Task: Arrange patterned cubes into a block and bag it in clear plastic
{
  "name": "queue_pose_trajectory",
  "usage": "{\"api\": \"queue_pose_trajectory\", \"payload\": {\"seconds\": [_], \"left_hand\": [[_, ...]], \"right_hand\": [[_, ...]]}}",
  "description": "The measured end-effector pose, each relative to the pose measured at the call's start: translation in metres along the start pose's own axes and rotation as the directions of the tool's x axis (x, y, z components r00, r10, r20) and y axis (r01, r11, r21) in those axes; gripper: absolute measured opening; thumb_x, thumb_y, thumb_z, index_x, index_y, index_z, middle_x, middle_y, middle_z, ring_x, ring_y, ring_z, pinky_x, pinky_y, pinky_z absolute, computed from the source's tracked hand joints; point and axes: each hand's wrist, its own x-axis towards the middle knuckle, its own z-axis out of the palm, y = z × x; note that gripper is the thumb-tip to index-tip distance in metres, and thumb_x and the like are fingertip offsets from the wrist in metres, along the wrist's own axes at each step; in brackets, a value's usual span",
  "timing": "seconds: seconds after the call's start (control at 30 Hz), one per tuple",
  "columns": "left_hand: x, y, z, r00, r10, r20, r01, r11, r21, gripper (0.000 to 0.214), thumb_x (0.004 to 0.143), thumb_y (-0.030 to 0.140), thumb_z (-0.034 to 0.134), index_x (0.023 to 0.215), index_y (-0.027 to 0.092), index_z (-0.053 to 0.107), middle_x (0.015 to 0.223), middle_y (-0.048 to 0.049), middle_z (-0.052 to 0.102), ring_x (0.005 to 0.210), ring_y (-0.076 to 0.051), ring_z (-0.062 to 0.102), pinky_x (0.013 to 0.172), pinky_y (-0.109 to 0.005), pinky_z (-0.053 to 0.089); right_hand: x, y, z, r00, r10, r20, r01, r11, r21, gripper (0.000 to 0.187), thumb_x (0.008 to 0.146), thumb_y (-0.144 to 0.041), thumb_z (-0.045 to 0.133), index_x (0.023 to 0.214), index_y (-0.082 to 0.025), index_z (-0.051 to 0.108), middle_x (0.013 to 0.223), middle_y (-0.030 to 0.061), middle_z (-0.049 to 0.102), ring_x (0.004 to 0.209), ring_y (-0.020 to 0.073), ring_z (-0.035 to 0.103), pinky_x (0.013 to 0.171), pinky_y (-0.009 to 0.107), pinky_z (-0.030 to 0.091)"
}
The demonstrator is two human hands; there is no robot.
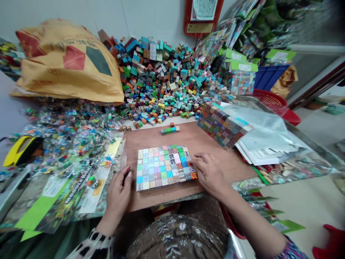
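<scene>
1. At the near side of the worktop (pixel 318 154), I have both bare hands in view, one to each side of a flat layer of patterned blocks (pixel 167 167).
2. The layer lies on a brown board (pixel 229 165), in front of the person's lap; its rows tilt slightly in my view, the right end higher.
3. Left hand (pixel 118 192): at the board's left edge, just beside the layer, with a narrow gap between. Forearm rises from lower left out of a cream-and-black sleeve (pixel 93 244). Back of hand outward, thumb on the inner side.
4. Left fingers: loosely curled, thumb near the forefinger with a small space between; I see nothing held.
5. Right hand (pixel 208 174): at the layer's right edge, back of hand up. Bare forearm slants in from lower right; wrist low over the board.
6. Right fingers: bent and reaching inward, tips at the outermost blocks. I cannot tell whether they pinch a block or only press on the edge.
7. Beyond the layer, a short bar of blocks (pixel 169 130) lies on the board, well apart from both hands.
8. Right of that, a larger block slab (pixel 222 126) leans beside white sheets (pixel 258 154); a heap of loose blocks (pixel 161 79) fills the back.
</scene>
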Motion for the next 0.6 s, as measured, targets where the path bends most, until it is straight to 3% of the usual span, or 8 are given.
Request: {"api": "queue_pose_trajectory", "payload": {"seconds": [0.27,0.43,0.6], "left_hand": [[0.001,-0.002,0.0,1.0,0.02,0.007,-0.02,1.0,0.004,0.042,0.091,0.045,0.044,0.117,0.02,0.066,0.117,-0.0107,0.07,0.111,-0.027,0.063,0.1,-0.046,0.048],[0.001,0.0,0.0,1.0,0.018,-0.008,-0.018,1.0,0.003,0.041,0.09,0.046,0.044,0.114,0.021,0.067,0.115,-0.0096,0.07,0.11,-0.027,0.064,0.098,-0.044,0.049],[0.001,0.002,-0.001,1.0,-0.014,0.01,0.014,1.0,-0.017,0.044,0.091,0.048,0.043,0.114,0.018,0.067,0.117,-0.0114,0.07,0.111,-0.027,0.064,0.099,-0.045,0.049]], "right_hand": [[0.014,0.005,0.005,1.0,0.008,0.03,-0.007,1.0,-0.029,0.029,0.094,-0.013,0.044,0.095,-0.019,0.073,0.104,0.0126,0.065,0.097,0.0265,0.055,0.085,0.042,0.045],[0.023,0.009,0.01,0.999,0.036,0.018,-0.036,0.999,-0.018,0.032,0.092,-0.012,0.044,0.107,-0.02,0.071,0.109,0.0127,0.063,0.101,0.0262,0.055,0.086,0.041,0.045],[0.029,0.009,0.014,0.998,0.05,0.038,-0.049,0.999,-0.006,0.028,0.093,-0.013,0.047,0.102,-0.019,0.072,0.104,0.0115,0.063,0.099,0.0255,0.055,0.084,0.039,0.045]]}}
